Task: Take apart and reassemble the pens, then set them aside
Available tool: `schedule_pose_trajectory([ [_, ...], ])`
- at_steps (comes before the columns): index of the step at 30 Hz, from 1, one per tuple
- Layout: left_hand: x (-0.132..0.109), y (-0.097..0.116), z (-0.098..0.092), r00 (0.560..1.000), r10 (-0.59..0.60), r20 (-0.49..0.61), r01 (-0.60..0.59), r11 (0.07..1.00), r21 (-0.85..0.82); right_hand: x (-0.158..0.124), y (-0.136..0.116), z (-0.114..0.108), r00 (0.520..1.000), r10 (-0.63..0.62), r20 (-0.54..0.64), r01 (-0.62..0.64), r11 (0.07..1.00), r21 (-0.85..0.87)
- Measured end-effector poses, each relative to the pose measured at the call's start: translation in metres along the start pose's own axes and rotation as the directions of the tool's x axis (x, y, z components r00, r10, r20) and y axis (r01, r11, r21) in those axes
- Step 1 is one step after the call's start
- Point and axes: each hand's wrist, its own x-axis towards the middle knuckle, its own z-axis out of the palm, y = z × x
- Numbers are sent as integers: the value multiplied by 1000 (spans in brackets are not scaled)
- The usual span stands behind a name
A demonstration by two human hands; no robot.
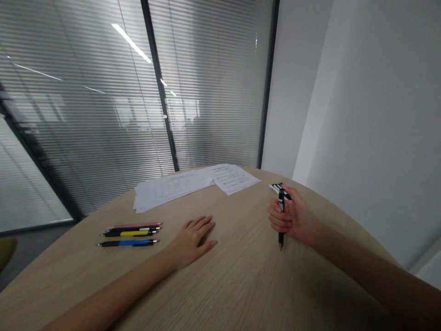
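Note:
My right hand [287,214] is closed round a black pen [281,239], held upright with its tip pointing down above the table. Just behind that hand lie several small white and dark items [274,187], partly hidden by it; their kind is not clear. My left hand [195,241] rests flat on the table with its fingers spread and nothing in it. To its left, several pens lie side by side: a blue and black pen [129,242] nearest me, a yellow and black pen [132,233], and a pinkish one [138,225] at the back.
Printed paper sheets [172,186] overlap at the far side of the round wooden table [237,294], with another sheet [237,179] angled beside them. Beyond stands a glass partition with blinds [213,92]. A white wall [372,115] rises on the right.

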Motion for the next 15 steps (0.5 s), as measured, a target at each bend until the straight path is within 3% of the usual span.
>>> schedule_pose_trajectory([
  [15, 1, 2, -2, 1000, 4, -11, -5, 1000, -13, 0, 1, -1, 999, 10, -51, -9, 1000, 17],
])
